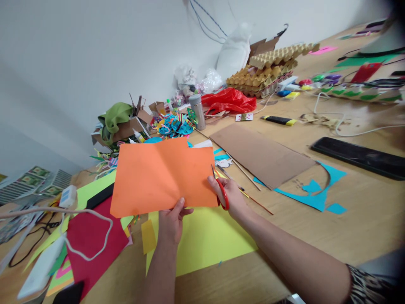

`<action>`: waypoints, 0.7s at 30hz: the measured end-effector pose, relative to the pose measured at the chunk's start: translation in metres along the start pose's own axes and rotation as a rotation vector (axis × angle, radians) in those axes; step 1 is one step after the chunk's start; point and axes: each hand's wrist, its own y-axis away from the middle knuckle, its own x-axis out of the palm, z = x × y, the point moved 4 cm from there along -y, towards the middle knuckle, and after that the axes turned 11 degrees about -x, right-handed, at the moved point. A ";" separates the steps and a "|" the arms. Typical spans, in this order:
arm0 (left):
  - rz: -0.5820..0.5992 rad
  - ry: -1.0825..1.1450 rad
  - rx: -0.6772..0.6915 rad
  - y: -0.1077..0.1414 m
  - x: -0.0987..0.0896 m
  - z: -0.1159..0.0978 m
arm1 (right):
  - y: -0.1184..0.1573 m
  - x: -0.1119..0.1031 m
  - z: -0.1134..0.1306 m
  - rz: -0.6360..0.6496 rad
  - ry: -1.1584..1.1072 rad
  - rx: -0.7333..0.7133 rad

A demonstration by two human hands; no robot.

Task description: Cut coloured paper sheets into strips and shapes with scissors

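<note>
A sheet of orange paper (pixel 152 177) is held up over the table, with a notch cut from its upper right corner. My left hand (pixel 174 215) pinches its lower edge, thumb in front and fingers behind. In my right hand (pixel 230 194) is a pair of red-handled scissors (pixel 225 196), fingers closed round the handles. The blades are partly hidden at the paper's right edge, so whether they touch it I cannot tell. Beneath both hands lies a large yellow sheet (pixel 211 240), next to a small amber paper piece (pixel 148 236).
Brown cardboard (pixel 259 152) and blue paper scraps (pixel 311 198) lie to the right, near a black phone-like slab (pixel 360 156). Farther back are a utility knife (pixel 278 120), a grey bottle (pixel 198 112), a red plastic bag (pixel 230 100) and egg trays (pixel 262 74). Dark red paper (pixel 95 240) and cables are left.
</note>
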 end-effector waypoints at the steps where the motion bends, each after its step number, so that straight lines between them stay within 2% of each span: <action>1: 0.001 -0.002 -0.006 0.000 0.000 0.000 | 0.000 0.000 0.000 -0.004 -0.016 0.004; 21: -0.003 -0.022 -0.034 0.004 0.004 0.002 | -0.002 -0.003 0.000 -0.056 -0.159 0.027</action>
